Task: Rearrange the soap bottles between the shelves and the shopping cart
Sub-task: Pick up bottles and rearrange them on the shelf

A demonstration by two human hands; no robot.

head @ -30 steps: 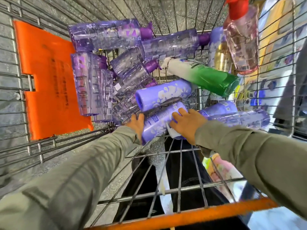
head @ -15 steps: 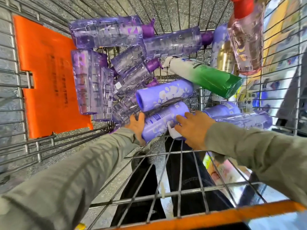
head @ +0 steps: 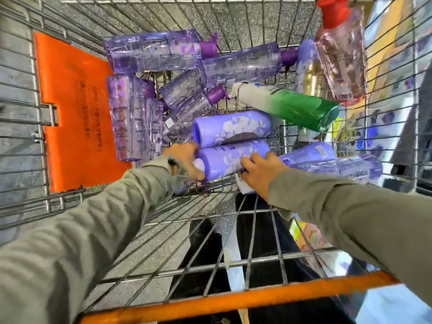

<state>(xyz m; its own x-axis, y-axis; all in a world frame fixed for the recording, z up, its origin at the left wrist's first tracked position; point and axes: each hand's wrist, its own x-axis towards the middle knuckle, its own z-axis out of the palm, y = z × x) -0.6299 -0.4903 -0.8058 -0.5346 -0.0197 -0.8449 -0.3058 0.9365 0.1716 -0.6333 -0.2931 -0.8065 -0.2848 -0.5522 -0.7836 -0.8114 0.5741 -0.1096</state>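
We grasp the lower lilac bottle (head: 230,157), below the green bottle (head: 297,107), in left hand (head: 184,160) and, seemingly, right hand (head: 261,175); lifting could tumble the upper lilac bottle (head: 231,128).

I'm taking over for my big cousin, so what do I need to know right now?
Left hand grips the end of the nearest opaque lilac plastic bottle with white flowers.
Right hand curls over the same bottle.
It is in the wire shopping cart beside clear purple bottles, a green-and-white bottle and a pink red-capped bottle.
This bottle is not yet out; likely next: lift it out.
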